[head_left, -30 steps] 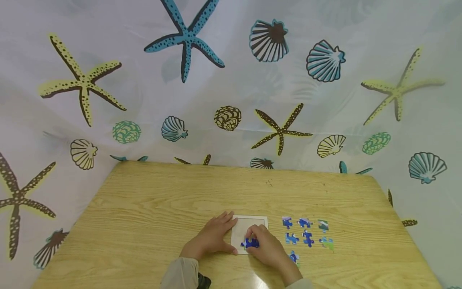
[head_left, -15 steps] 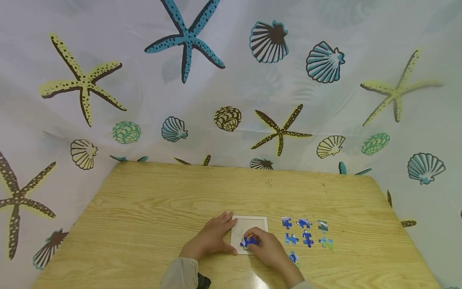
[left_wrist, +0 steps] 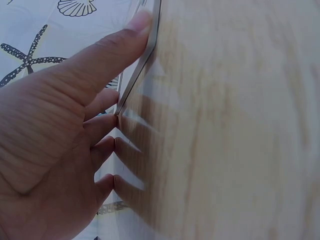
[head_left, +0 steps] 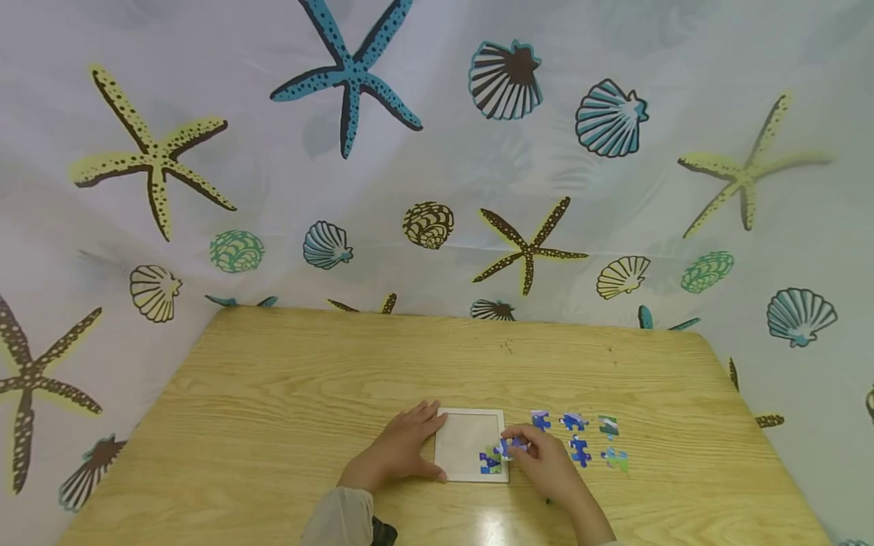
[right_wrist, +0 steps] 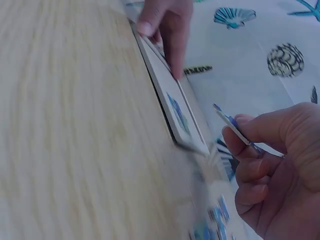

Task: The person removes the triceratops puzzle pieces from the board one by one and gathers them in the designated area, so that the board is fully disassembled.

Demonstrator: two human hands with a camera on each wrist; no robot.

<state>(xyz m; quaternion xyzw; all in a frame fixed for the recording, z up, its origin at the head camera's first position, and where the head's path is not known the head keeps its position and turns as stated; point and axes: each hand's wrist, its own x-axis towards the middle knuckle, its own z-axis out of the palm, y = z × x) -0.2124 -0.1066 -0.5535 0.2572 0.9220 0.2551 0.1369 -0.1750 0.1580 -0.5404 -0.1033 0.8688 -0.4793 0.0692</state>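
Note:
My left hand rests along the left side of a square white puzzle tray, its thumb and fingers extended against the rim. In the left wrist view the thumb lies on the tray's edge. A blue and green jigsaw piece lies in the tray's lower right corner. Above the tray's right edge, my right hand pinches another jigsaw piece, mostly blue. The right wrist view shows this held piece tilted between thumb and fingers, raised off the table.
Several loose jigsaw pieces lie right of the tray, among them a blue one, a green-edged one and a dark green one. The right hand hides part of that area. A patterned curtain encloses the wooden table.
The piece pinched earlier now lies in the tray's lower right corner. My right hand has moved right and holds a different piece; one loose piece is gone from the middle row. Left hand unchanged.

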